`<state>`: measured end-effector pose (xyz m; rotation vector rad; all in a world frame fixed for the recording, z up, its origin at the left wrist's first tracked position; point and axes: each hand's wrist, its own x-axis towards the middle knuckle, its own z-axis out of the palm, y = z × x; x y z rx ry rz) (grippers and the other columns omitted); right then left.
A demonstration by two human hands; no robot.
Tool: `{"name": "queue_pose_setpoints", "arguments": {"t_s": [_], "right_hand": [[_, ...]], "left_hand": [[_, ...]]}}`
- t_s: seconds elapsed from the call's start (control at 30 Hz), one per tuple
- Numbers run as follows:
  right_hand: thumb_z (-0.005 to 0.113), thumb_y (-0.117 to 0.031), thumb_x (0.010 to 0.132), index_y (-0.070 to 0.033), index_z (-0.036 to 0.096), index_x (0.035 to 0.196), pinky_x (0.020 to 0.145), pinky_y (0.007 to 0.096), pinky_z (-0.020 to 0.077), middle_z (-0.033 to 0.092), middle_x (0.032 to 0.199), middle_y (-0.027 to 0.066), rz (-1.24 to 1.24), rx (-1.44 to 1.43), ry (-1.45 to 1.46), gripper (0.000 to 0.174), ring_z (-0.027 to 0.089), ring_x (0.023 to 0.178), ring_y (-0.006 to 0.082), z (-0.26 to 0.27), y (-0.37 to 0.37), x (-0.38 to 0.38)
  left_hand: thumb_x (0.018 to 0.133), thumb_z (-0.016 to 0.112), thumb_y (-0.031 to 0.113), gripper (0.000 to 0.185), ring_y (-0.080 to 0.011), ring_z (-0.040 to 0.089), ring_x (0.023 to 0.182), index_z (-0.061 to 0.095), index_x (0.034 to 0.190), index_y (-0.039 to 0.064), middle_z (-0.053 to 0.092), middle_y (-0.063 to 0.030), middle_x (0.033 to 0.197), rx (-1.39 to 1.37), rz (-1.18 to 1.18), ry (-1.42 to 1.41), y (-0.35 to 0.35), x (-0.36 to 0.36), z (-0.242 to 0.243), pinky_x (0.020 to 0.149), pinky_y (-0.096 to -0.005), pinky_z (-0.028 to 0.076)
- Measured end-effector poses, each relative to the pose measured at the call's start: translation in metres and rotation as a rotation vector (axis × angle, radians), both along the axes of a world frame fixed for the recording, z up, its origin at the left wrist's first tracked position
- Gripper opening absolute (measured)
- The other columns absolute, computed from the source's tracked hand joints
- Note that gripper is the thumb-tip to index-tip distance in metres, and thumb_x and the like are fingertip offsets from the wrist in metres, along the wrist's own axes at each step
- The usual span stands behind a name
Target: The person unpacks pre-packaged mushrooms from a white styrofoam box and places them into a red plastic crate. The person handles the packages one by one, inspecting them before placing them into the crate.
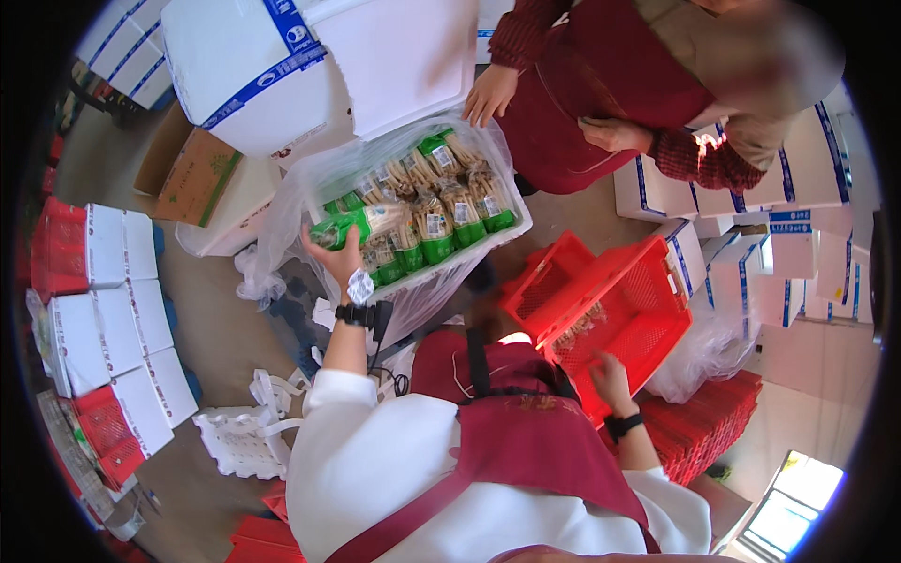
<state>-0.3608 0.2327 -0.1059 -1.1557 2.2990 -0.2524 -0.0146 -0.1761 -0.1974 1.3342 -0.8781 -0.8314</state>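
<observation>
My left hand [339, 255] grips a green-and-clear plastic bag of pale, thin-stemmed mushrooms [360, 224] above the left side of a white foam box [522, 224] lined with clear plastic film. Inside that box lie rows of similar labelled mushroom packs [435, 229]. On the right, my right hand [609, 377] is over the near side of a red plastic crate [637, 310], its fingers bent and blurred; nothing can be made out in them. A few packs [581, 325] lie low in the crate.
A co-worker in a dark red apron [563, 119] stands across the foam box, one hand at its far edge. White foam boxes [260, 91] stand at the upper left, more at both sides. Stacked red crates [704, 422] are at the right. A white plastic stool [243, 436] stands left of me.
</observation>
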Motion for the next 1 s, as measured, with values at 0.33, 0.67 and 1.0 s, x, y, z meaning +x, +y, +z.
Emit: {"name": "queue_pose_setpoints", "arguments": {"t_s": [0.33, 0.67, 1.0], "right_hand": [[0.062, -0.047, 0.091, -0.004, 0.023, 0.148, 0.112, 0.0424, 0.0298, 0.041, 0.144, 0.0123, 0.042, -0.602, -1.988, 0.082, 0.04, 0.133, 0.0249, 0.124, -0.205, 0.131], [0.077, -0.011, 0.077, 0.0, 0.043, 0.136, 0.104, 0.035, 0.0398, 0.053, 0.132, 0.0084, 0.237, -0.857, -1.359, 0.069, 0.05, 0.12, 0.0182, 0.146, -0.162, 0.07], [0.081, -0.01, 0.072, 0.001, 0.052, 0.129, 0.099, 0.0341, 0.0432, 0.059, 0.127, 0.0087, 0.604, -0.934, -1.26, 0.065, 0.055, 0.113, 0.0178, 0.162, -0.123, 0.032]], "left_hand": [[0.077, 0.075, 0.032, 0.091, -0.0373, 0.038, 0.134, 0.017, 0.145, 0.013, 0.037, -0.0213, 0.144, -0.523, -0.581, 0.56, 0.133, -0.072, 0.19, 0.11, -0.0521, 0.032], [0.066, 0.083, -0.002, 0.106, -0.0287, 0.044, 0.129, 0.018, 0.15, 0.009, 0.04, -0.0147, 0.142, 0.039, -1.145, 0.45, 0.179, -0.067, 0.193, 0.103, -0.0431, 0.044], [0.061, 0.09, 0.007, 0.093, -0.0157, 0.051, 0.12, 0.041, 0.14, 0.002, 0.053, -0.0069, 0.134, -0.159, -1.574, -0.287, 0.172, -0.084, 0.237, 0.103, -0.0332, 0.04]]}}
